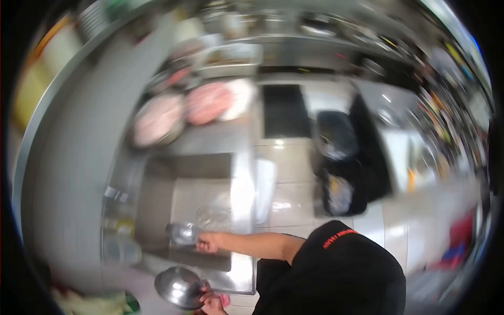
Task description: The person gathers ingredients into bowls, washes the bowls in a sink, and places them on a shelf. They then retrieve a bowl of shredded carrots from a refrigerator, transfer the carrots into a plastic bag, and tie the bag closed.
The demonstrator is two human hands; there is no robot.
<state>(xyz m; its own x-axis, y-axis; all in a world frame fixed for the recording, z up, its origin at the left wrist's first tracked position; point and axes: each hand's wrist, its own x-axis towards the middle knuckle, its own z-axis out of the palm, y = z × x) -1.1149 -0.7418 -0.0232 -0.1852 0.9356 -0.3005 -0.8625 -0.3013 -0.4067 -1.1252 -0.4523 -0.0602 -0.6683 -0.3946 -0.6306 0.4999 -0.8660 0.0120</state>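
My right hand (208, 242) reaches over the metal sink (241, 194), its fingers closed around a small shiny metal bowl (185, 234). Blur hides the bowl's exact shape. Lower in the view, my left hand (212, 304) grips the edge of a larger round metal bowl (179, 287), just outside the sink's near corner. Something clear and glossy (214, 215), water or thin plastic, shows on the sink floor beyond my right hand.
Wide bowls of pale (159, 119) and pink food (209, 103) stand on the steel counter past the sink, by a white basket (231, 59). Black bins (337, 135) stand on the tiled floor. A cluttered worktop (399, 152) lies right. Containers (122, 249) line the wall.
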